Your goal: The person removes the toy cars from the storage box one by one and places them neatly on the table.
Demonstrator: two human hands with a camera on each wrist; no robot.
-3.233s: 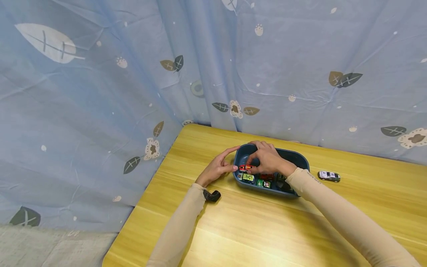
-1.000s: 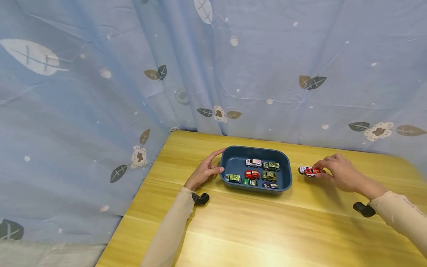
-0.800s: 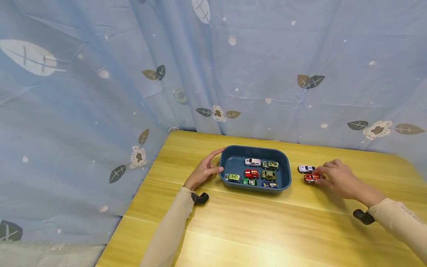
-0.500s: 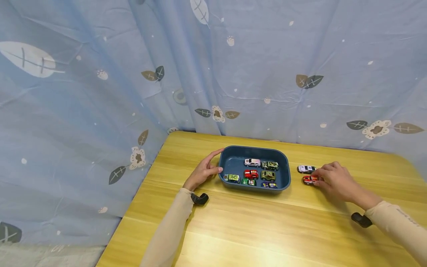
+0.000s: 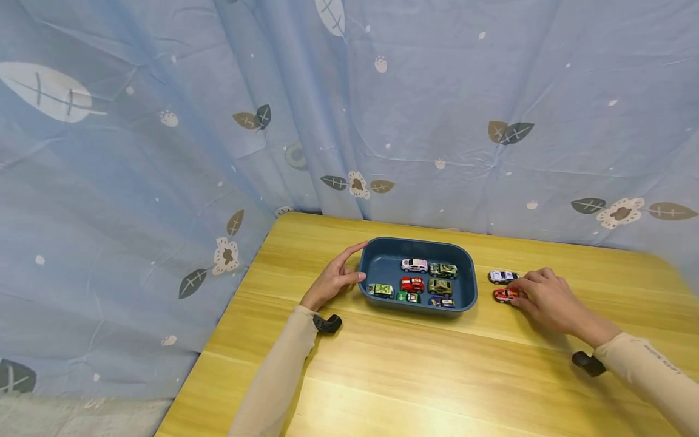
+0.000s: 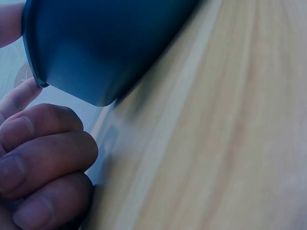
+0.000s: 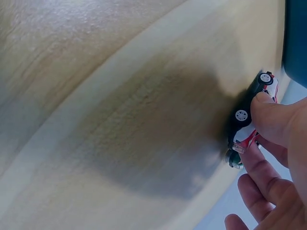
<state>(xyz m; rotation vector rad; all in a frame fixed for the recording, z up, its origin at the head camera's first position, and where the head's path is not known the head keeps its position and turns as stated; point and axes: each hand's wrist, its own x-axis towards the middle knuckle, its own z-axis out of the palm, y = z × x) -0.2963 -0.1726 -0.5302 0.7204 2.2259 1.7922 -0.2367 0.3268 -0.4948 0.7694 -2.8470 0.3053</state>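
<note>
The right hand was clamped on a red-orange toy car to the right of the tray, its thumb on one side and its fingers on the other. A grip on the flanks presumably suited so low a body, leaving the wheels beneath free. The car sat at the surface of the desk; whether every wheel bore on the wood could not be told.

A silver car stood just beside it on the far side, its length running roughly the same way; this suggested side-by-side parking, with the right hand approaching from the outer end so as not to cross its neighbour.

The left hand lay at the left end of the blue tray, thumb and index finger spread apart and touching the rim, probably to steady it. The left wrist view showed the remaining fingers curled outside the wall, gripping nothing.

Within the tray, seven cars lay in loose rows. A white car and a camouflage car formed the far row; a red car and an olive car the middle; a lime van, a green car and a purple car lined the near wall, which likely kept them from rolling away.
</note>
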